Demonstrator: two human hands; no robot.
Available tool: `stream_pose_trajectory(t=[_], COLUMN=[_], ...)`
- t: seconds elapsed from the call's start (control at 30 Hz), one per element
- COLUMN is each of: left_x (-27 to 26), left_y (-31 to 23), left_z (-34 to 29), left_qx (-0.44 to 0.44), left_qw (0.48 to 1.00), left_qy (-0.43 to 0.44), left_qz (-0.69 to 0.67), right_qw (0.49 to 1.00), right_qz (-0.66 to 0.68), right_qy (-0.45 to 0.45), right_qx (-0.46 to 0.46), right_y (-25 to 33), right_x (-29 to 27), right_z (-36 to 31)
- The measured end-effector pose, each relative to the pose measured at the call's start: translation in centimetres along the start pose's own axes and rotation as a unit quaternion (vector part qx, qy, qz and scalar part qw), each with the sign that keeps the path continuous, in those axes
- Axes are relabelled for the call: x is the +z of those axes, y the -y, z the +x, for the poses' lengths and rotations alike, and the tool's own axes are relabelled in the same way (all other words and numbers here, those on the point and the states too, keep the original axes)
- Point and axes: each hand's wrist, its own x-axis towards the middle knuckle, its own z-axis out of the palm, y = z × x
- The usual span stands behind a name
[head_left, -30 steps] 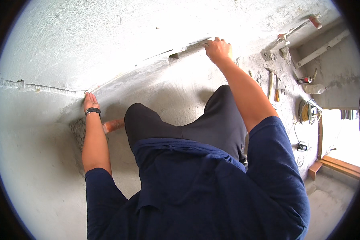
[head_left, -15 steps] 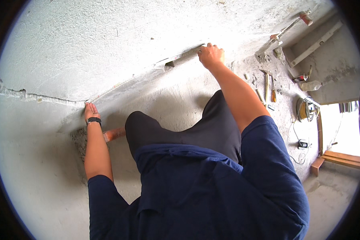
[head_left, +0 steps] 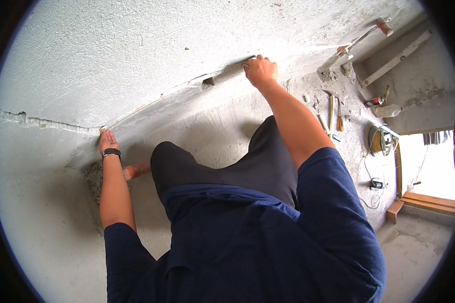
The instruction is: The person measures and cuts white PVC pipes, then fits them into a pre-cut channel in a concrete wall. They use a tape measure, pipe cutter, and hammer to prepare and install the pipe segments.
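Note:
A pale, thin measuring tape [head_left: 139,109] stretches along the foot of the white plastered wall [head_left: 111,55], bowing slightly in the middle. At its left end my left hand [head_left: 107,141], with a dark watch on the wrist, holds the tape against the wall; its fingers are close together and nearly straight, beside a rough groove [head_left: 50,123]. My right hand [head_left: 261,69] is curled around the tape's other end, low against the wall. Whatever lies under its fingers is hidden. A small dark hole [head_left: 209,81] lies just below the tape, between my hands.
An orange pipe [head_left: 136,170] sticks out by my left forearm, near broken masonry. To the right lie a hammer [head_left: 332,108], a screwdriver [head_left: 339,121], a plastic bottle [head_left: 388,111] and a cable reel [head_left: 379,140]. A bright opening with a wooden sill [head_left: 429,200] is farther right.
The whole view has shifted a little, so everything sits slightly farther left. Both hands keep their places at the tape's ends, and the tape's face shows a little more clearly.

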Motion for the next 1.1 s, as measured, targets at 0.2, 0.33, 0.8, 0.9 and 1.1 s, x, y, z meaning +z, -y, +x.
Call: stream_pose_trajectory(t=[0.2, 0.33, 0.8, 0.9, 1.1], left_x=[0.4, 0.8, 1.1, 1.1, 0.9], left_y=[-0.1, -0.3, -0.5, -0.5, -0.5], left_z=[-0.8, -1.7, -2.7, -2.6, -2.4], left_qx=[0.002, -0.006, 0.003, 0.004, -0.001], left_qw=[1.000, 1.000, 0.999, 0.999, 0.999], left_qy=[-0.008, -0.002, -0.014, -0.008, -0.005], left_qz=[0.016, 0.014, 0.037, 0.032, 0.034], right_qw=[1.000, 1.000, 1.000, 1.000, 1.000], right_qz=[0.007, 0.013, 0.004, 0.000, -0.010], right_qy=[-0.010, -0.020, -0.021, -0.022, -0.010], right_qx=[-0.001, -0.004, -0.016, -0.014, -0.020], right_y=[-0.1, -0.2, -0.4, -0.4, -0.4], right_x=[0.1, 0.2, 0.3, 0.3, 0.3], right_z=[0.1, 0.0, 0.3, 0.3, 0.4])
